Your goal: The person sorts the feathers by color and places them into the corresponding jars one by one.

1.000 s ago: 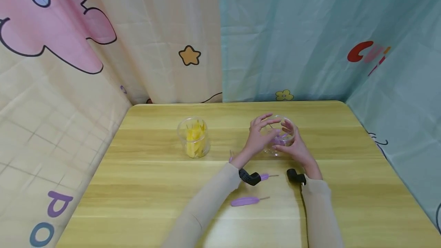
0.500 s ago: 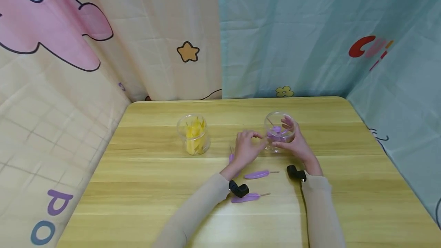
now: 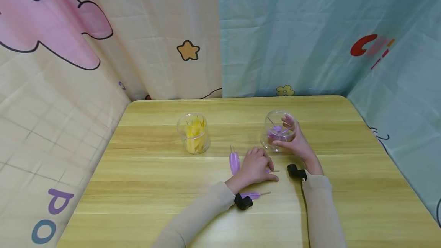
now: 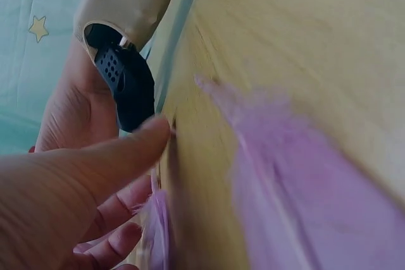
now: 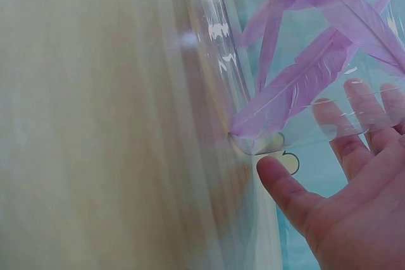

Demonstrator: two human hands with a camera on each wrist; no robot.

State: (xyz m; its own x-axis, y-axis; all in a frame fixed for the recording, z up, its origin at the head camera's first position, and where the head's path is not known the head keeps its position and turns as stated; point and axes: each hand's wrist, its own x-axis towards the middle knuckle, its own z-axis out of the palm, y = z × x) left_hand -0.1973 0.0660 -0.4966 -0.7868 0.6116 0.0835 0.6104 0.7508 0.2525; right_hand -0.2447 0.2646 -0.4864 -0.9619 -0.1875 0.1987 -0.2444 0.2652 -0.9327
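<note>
My left hand (image 3: 256, 165) is low over a purple feather (image 3: 273, 171) on the table, its thumb and fingers on either side of the quill. In the left wrist view a gap shows between thumb and fingers, with this feather (image 4: 155, 232) beside the fingers. My right hand (image 3: 299, 144) holds a clear jar (image 3: 263, 141) from its right side, thumb in front and fingers behind. Several purple feathers (image 5: 304, 74) stand inside that jar. Two more purple feathers lie on the table: one (image 3: 234, 162) left of my left hand, another (image 3: 253, 195) nearer, partly hidden by the wrist camera.
A second clear jar (image 3: 180, 131) with yellow feathers (image 3: 195, 137) stands at the left on the wooden table (image 3: 138, 186). Curtains (image 3: 262, 49) hang along the table's back and sides.
My left hand has come from the jar's mouth back down toward the near feathers, its fingers now around one quill. The right hand has stayed at the jar.
</note>
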